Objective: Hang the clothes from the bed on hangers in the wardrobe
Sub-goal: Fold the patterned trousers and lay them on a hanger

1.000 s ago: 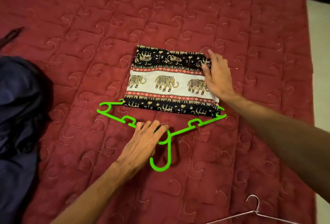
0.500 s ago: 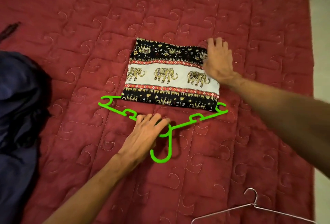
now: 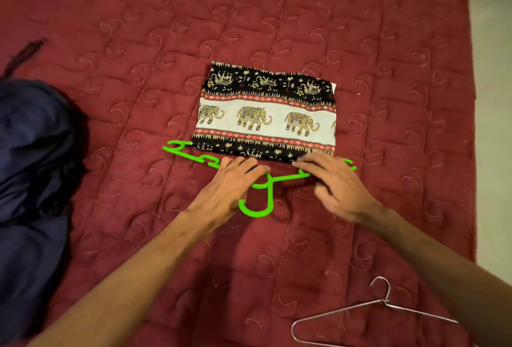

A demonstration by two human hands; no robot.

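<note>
Nothing is hung yet: the folded elephant-print garment lies on the bed, the green hanger against its near edge, with left hand and right hand resting flat-fingered on that hanger.

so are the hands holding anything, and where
left hand lies flat on the green hanger by its neck; right hand covers its right arm, grip unclear

Cloth mid-bed. Plastic hanger touching its 6 o'clock edge, hook toward 6; left hand over neck, right hand over 3 o'clock arm. Wire hanger at 5 o'clock, garment heap at 9.
</note>
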